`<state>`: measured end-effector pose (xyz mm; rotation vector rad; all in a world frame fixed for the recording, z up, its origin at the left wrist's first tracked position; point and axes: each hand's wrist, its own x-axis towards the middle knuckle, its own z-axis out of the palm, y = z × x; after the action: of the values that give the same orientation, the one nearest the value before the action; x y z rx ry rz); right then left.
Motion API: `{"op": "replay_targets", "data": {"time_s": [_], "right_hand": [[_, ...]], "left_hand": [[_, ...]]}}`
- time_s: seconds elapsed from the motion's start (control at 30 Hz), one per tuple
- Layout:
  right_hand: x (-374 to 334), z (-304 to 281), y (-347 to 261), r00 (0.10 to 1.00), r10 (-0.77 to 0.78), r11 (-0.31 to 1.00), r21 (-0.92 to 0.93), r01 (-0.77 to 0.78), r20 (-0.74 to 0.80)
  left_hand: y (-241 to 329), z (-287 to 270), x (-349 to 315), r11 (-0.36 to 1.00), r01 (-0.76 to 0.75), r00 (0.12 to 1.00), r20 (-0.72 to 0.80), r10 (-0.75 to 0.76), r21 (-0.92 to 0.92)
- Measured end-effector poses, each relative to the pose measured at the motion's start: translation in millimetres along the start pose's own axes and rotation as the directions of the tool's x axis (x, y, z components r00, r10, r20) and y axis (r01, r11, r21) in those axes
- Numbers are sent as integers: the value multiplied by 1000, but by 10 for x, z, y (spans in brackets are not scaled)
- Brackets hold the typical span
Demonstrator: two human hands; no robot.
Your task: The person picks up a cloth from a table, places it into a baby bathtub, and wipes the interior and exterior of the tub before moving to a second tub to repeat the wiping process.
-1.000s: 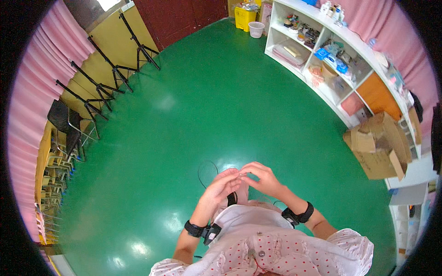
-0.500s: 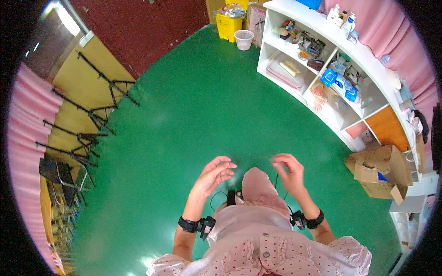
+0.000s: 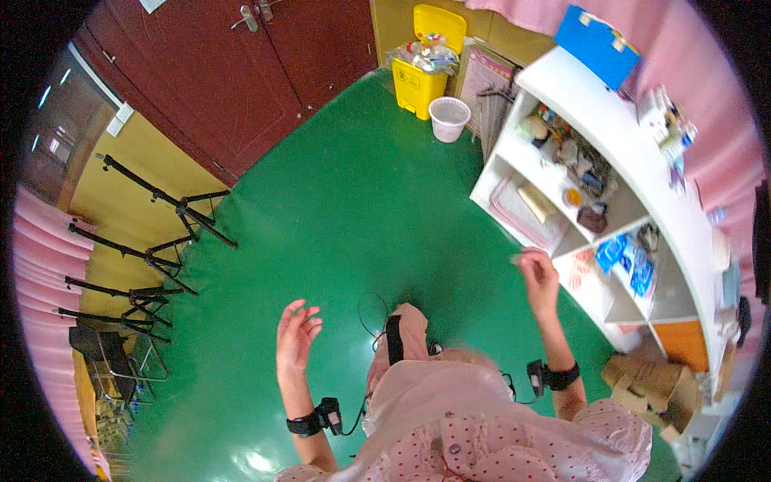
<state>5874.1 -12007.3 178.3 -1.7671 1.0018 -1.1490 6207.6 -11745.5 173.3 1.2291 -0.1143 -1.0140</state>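
Observation:
My left hand [image 3: 296, 333] is raised over the green floor [image 3: 337, 209], fingers spread and holding nothing. My right hand [image 3: 536, 271] reaches out to the right, close to the lower compartments of a white shelf unit [image 3: 554, 96]; its fingers are loosely curled and I see nothing in it. Both wrists wear black bands with small devices. A black strap [image 3: 393, 337] and thin cable hang at my chest, between the two arms.
The shelf holds trays, boxes and blue packets [image 3: 622, 257]. A white waste basket [image 3: 448, 118] and a yellow bin [image 3: 424, 76] stand by a dark red door [image 3: 241, 72]. Black tripods [image 3: 152, 241] line the left wall. Cardboard boxes [image 3: 650, 390] lie lower right.
My hands, joined at my chest a second ago, have moved apart; the right one has swung out toward the shelf. My view has turned toward the door and the shelf.

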Motion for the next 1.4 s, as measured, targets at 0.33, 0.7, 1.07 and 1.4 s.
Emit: {"op": "replay_targets", "data": {"time_s": [0.33, 0.7, 1.07, 1.4], "right_hand": [[2960, 1573, 450, 969, -22, 993, 121, -9, 247], [5638, 1890, 1962, 819, 573, 713, 509, -483, -26], [9009, 3078, 3568, 796, 588, 599, 584, -547, 143], [10957, 3692, 4317, 560, 792, 581, 580, -571, -241]], "left_hand": [[1057, 1370, 3508, 993, 114, 987, 115, -114, 7], [2025, 2923, 6724, 978, 172, 912, 356, -202, 115], [3187, 2982, 9191, 993, 121, 984, 130, -122, 14], [4091, 4250, 11777, 942, 65, 943, 289, -166, 329]]}}
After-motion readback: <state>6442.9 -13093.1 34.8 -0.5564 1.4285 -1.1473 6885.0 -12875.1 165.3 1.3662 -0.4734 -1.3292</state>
